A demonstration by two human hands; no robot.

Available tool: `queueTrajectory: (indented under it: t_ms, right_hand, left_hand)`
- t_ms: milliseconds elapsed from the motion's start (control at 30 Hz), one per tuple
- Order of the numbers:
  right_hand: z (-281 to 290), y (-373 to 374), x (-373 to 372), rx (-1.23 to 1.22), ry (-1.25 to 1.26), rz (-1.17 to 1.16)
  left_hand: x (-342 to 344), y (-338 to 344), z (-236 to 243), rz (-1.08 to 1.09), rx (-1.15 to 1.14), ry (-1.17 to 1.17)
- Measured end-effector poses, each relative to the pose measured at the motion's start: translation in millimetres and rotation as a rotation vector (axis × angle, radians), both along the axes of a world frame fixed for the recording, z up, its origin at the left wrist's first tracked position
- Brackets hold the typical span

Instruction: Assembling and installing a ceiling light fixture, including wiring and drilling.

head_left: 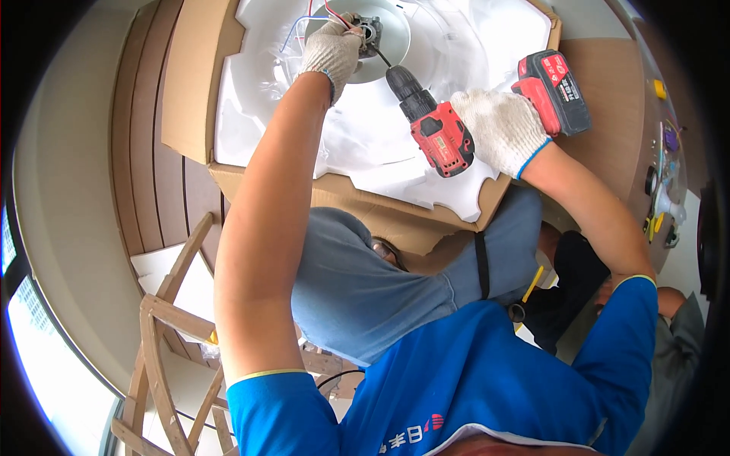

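My right hand (498, 129), in a white knit glove, is wrapped round the grip of a red and black cordless drill (441, 137). Its battery pack (561, 91) shows past the hand. The thin drill bit (382, 58) points up and left and reaches a grey metal fitting (370, 32). My left hand (331, 52), also gloved, has its fingers closed round the left side of this fitting. Red and blue wires (293, 29) come out beside those fingers. Under the fitting lies a round, pale dish-shaped part (394, 26). The exact contact of the bit is too small to tell.
White foam (456, 201) and clear plastic wrap surround the dish inside an open cardboard box (194, 83). A wooden ladder-like frame (156, 334) stands at lower left. Small tools (655, 224) lie at far right. Another person's dark grey sleeve (680, 342) shows at lower right.
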State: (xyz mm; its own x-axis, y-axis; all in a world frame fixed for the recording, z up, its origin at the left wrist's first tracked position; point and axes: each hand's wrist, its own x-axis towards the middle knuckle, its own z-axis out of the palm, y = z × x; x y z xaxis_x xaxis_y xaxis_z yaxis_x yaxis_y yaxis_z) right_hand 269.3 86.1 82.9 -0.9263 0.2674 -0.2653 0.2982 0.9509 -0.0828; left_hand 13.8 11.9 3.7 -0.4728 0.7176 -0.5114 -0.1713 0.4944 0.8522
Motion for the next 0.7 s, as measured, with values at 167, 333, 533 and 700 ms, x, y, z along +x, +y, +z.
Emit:
queueTrajectory:
  t_ms: [167,333,533,700]
  right_hand:
    - [0.8,-0.4,2.7,-0.029,0.008,-0.008]
    - [23.0,-10.9,9.7,-0.168,0.026,-0.004]
    - [37.9,-63.7,81.4,-0.495,0.255,-0.167]
    - [43.6,-93.4,140.6,-0.806,0.223,-0.495]
  left_hand:
    - [-1.5,-4.5,4.2,0.014,0.047,-0.064]
    - [-6.4,-12.7,-4.8,-0.017,0.121,-0.152]
    - [-11.5,-29.1,-4.8,-0.056,0.263,-0.407]
    - [14.5,-13.2,16.7,-0.044,0.139,0.053]
